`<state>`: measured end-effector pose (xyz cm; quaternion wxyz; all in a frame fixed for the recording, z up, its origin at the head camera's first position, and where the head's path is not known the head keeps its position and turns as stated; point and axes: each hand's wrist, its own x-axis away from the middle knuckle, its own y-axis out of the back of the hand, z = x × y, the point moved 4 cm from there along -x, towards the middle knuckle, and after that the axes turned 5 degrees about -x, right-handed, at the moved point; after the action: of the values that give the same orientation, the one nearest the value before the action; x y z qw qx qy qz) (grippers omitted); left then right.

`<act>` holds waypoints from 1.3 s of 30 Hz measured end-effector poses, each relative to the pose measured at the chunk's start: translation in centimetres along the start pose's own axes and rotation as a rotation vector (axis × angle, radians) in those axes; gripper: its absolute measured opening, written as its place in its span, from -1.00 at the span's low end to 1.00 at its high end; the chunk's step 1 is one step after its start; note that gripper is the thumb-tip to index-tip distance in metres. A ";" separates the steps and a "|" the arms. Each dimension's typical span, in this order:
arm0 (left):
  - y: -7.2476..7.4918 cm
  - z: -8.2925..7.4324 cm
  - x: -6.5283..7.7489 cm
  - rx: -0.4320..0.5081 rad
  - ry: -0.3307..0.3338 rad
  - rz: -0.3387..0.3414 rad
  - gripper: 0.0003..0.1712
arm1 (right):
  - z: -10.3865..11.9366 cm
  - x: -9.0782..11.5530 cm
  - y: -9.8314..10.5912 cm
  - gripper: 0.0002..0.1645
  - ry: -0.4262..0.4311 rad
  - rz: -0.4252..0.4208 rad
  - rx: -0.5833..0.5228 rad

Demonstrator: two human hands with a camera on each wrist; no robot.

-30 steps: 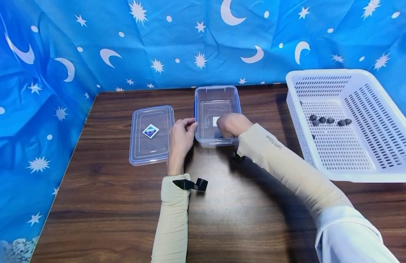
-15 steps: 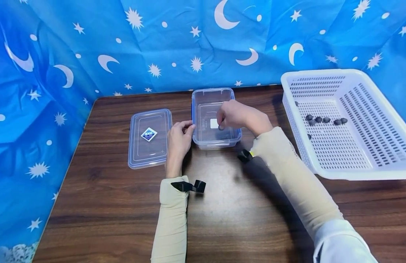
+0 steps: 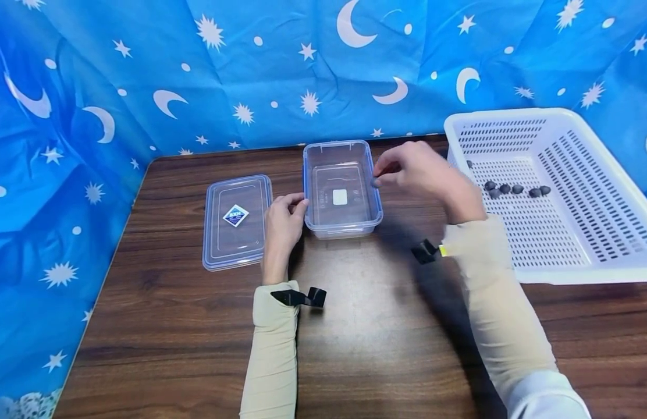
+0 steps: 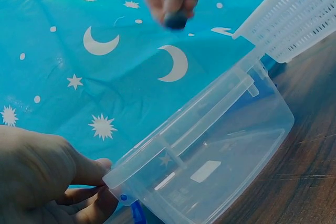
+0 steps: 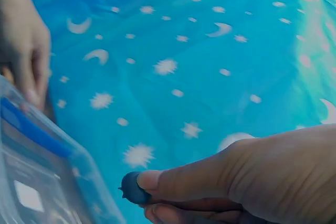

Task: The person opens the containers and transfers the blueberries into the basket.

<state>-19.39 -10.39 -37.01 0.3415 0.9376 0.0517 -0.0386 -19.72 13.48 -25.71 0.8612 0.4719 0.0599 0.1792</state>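
My right hand (image 3: 425,174) pinches a dark blueberry (image 5: 135,187) between thumb and fingers, its small crown showing in the right wrist view. In the head view, this berry overlaps the right rim of a clear plastic food container (image 3: 338,224); the left wrist view shows it held up above the rim. At the container's left side, my left hand (image 3: 284,224) grips the rim (image 4: 118,174) with thumb and fingers. A white square label (image 3: 340,197) shows through the container's floor, and no berries are seen inside.
Left of my left hand lies the container's clear lid (image 3: 213,233) with a blue edge and a diamond sticker. To the right, a white slotted basket (image 3: 559,233) holds several dark blueberries (image 3: 518,189). A blue star-and-moon cloth (image 3: 281,64) hangs behind the wooden table (image 3: 161,326).
My right hand has risen out of the container with the blueberry and moved right to its right rim. My left hand stays at the left side. The head view has shifted slightly.
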 end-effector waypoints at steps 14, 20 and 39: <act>-0.4 0.2 0.1 -0.019 -0.020 -0.007 -0.71 | -7.3 6.8 4.5 -0.66 -0.268 -0.196 -0.120; -0.1 0.4 0.0 -0.017 -0.011 -0.009 -0.71 | -10.3 8.9 5.4 -0.58 -0.381 -0.251 -0.119; -0.3 -0.1 0.0 0.006 -0.003 0.013 -0.70 | -14.3 11.8 5.7 -0.49 -0.596 -0.249 -0.134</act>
<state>-19.47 -10.07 -37.10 0.3390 0.9389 0.0451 -0.0381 -14.05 31.91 -28.04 0.8852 0.4349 -0.1494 -0.0701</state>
